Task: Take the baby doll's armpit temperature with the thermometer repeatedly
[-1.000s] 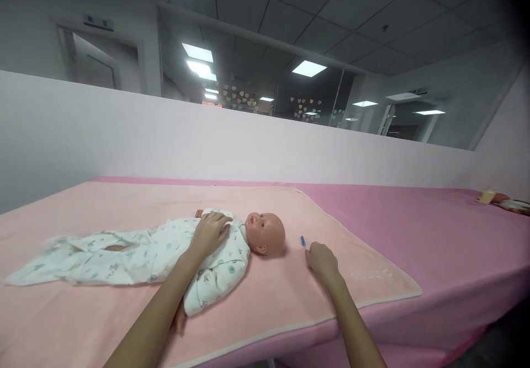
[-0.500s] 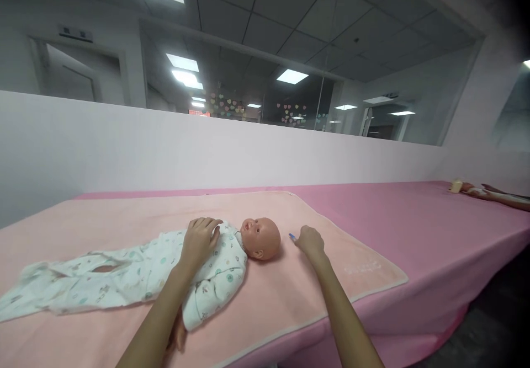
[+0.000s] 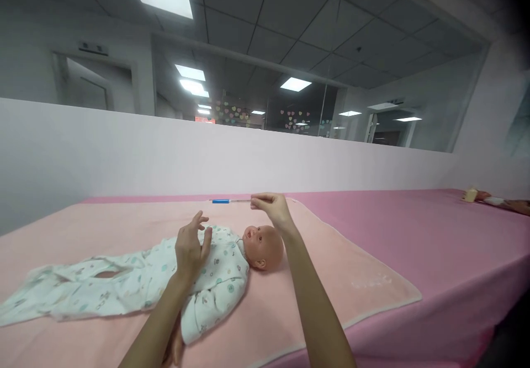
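Note:
A baby doll (image 3: 265, 248) in a white patterned sleepsuit (image 3: 136, 271) lies on its back, its head towards the right. Above the doll's chest is my left hand (image 3: 191, 249), fingers apart and holding nothing; I cannot tell whether it touches the cloth. My right hand (image 3: 271, 208) is raised over the doll's head, thumb and fingers pinched on one end of a thin thermometer (image 3: 221, 201). The thermometer lies level in the air, its blue part pointing left beyond the fingertips. My right fingers hide its other end.
A peach blanket (image 3: 331, 280) is spread under the doll on a pink-covered table (image 3: 385, 219). Behind stands a white low wall (image 3: 232, 161) with a window above. Another doll-like figure (image 3: 503, 201) lies at the far right beside a small yellowish object (image 3: 470, 195).
My right hand has risen and moved left from beside the doll's head, bringing the thermometer up level. My left hand has lifted slightly from the doll's chest, its fingers spreading.

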A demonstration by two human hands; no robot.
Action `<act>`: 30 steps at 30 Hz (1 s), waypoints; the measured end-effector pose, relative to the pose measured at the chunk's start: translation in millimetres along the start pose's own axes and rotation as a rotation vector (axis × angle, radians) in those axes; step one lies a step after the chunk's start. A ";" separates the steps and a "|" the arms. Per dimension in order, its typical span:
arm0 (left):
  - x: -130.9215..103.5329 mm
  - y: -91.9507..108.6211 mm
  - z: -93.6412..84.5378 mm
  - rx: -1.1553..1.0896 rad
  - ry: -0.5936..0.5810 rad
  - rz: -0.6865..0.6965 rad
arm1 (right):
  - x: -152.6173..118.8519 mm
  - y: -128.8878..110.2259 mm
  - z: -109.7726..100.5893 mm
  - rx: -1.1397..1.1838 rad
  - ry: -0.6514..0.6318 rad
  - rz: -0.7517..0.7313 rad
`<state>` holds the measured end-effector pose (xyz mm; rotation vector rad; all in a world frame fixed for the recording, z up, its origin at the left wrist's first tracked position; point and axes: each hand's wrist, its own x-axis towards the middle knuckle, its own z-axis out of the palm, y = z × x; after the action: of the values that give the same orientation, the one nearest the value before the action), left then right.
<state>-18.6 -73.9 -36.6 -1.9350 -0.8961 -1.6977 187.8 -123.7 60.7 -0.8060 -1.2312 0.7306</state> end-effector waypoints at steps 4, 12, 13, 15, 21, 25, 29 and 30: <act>0.0 1.2 2.4 -0.030 0.130 -0.044 | -9.8 47.3 15.6 0.153 -0.006 0.032; -5.1 2.4 5.7 0.006 0.226 -0.121 | -21.1 64.5 35.8 0.313 -0.109 0.046; -4.7 2.3 5.6 0.002 0.236 -0.151 | -20.6 63.9 35.7 0.326 -0.131 0.044; -3.2 2.2 5.1 -0.015 0.238 -0.178 | -20.6 64.2 33.9 0.349 -0.165 0.051; 0.3 1.8 4.7 -0.040 0.185 -0.108 | -24.9 77.5 25.0 0.537 -0.147 0.159; -0.8 3.8 5.3 -0.002 0.181 -0.023 | -26.8 84.6 24.6 0.625 -0.108 0.180; -1.1 6.5 4.4 0.024 0.156 -0.009 | -28.4 88.0 30.1 0.678 -0.018 0.146; -1.1 7.0 4.0 0.025 0.145 -0.012 | -28.7 88.6 31.5 0.688 0.008 0.145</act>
<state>-11.0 -76.3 -37.6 -1.7679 -0.8719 -1.7997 147.2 -96.6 -24.6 -0.3250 -0.8279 1.1793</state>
